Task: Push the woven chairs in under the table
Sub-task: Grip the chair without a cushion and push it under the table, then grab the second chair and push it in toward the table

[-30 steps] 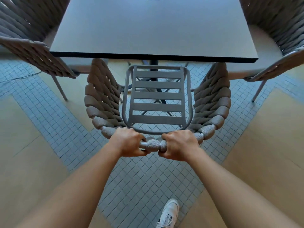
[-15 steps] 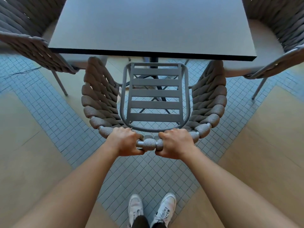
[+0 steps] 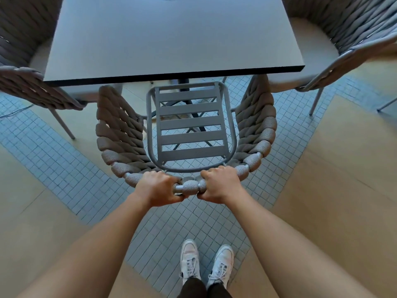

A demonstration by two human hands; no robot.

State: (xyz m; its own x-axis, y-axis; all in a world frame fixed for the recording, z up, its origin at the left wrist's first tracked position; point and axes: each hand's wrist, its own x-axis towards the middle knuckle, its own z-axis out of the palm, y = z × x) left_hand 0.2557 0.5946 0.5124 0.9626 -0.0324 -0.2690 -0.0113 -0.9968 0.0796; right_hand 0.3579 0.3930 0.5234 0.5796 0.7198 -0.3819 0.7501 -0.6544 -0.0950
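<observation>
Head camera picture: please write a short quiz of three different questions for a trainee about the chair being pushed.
1. True or false: both hands grip the top rail of the middle woven chair.
2. Which part of that chair is nearest the table edge? A) backrest B) front of the slatted seat C) neither
3. How many other woven chairs stand at the table's sides?

Key:
1. True: the left hand and right hand close on the rail, side by side.
2. B
3. Two: the left chair and the right chair.
</observation>
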